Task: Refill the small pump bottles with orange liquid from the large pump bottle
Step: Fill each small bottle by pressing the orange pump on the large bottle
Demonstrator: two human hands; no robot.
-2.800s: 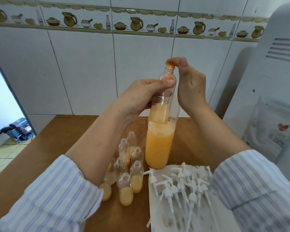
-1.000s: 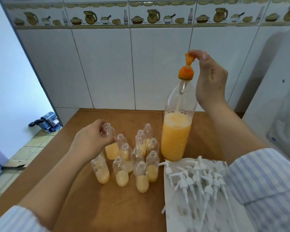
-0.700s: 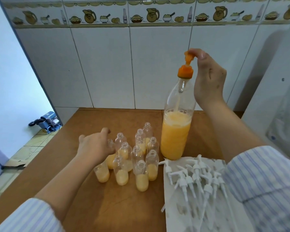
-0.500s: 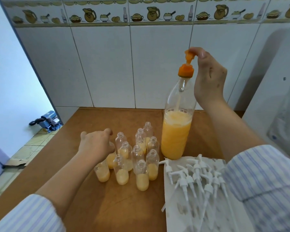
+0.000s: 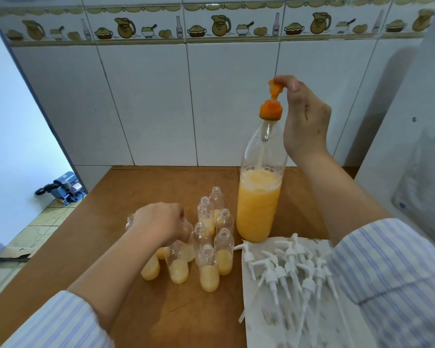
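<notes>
1. Two hands: right hand [image 5: 304, 121] pinches the orange pump [image 5: 271, 106] atop the large bottle [image 5: 260, 197], far centre of the table [image 5: 126, 194];
2. left hand [image 5: 158, 222] rests curled on the small bottles [image 5: 209, 267]; grip unclear;
3. white pumps [image 5: 286, 267] lie at near right.

On the tabletop [image 5: 126, 187], the large pump bottle [image 5: 259, 197] stands upright toward the back, right of centre. The cluster of small bottles [image 5: 212, 237] stands just to its left and a little nearer. The left hand [image 5: 158, 222] sits over the cluster's left side. The right hand [image 5: 304, 121] is up at the pump head [image 5: 274, 90], right of the big bottle's neck. In front of that bottle, a sheet [image 5: 269, 320] carries the loose pumps [image 5: 286, 267], right of the cluster. The tiled wall [image 5: 148, 101] runs behind it all.
</notes>
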